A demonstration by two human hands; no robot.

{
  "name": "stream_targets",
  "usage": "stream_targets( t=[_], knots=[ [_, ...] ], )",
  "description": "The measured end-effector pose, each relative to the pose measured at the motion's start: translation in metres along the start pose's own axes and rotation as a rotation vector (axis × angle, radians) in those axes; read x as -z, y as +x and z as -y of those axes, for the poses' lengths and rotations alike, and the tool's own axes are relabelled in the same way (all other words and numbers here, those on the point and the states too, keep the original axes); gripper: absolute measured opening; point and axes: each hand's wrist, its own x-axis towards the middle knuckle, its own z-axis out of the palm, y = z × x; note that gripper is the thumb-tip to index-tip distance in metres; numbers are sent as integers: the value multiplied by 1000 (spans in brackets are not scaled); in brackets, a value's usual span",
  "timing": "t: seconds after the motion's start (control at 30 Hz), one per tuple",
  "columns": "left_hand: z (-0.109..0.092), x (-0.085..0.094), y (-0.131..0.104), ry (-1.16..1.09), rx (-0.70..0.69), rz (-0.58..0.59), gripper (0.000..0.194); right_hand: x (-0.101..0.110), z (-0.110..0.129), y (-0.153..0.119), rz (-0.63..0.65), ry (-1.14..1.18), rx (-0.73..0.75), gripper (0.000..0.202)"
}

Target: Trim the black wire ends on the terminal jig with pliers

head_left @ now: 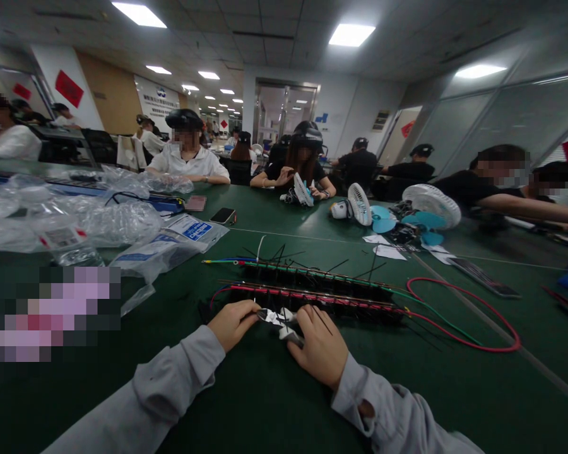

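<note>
Right hand: here at lower centre, the right hand (322, 345) is gripping the white-handled pliers (271, 317), whose handles are sitting spread apart.
Left hand: just left of it, the left hand (233, 323) is bringing its fingertips together at the pliers' nose; what they are pinching, if anything, I cannot tell.
Pliers: they are pointing toward the frame's left, lying just below the wire bundle (312, 297).
Bundle: two rows are stretching across mid-frame, black ties (372, 265) bristling upward, a red wire (284, 291) running along the nearer row.
Nose of the pliers: the hands seem to be lining something up here, ahead of a squeeze.
Next squeeze: it would be calling for fingertips staying clear of the jaws, and red insulation going unnicked.
</note>
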Motion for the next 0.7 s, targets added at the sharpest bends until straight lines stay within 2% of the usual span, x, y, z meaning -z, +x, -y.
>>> stream_targets(
  t=[0.47, 0.7],
  knots=[
    [-2, 1, 0, 11, 13, 8, 17, 3, 2, 2, 40, 12, -27, 23],
    [-1, 0, 0, 16, 15, 14, 16, 3, 1, 1, 16, 7, -2, 23]
  ],
)
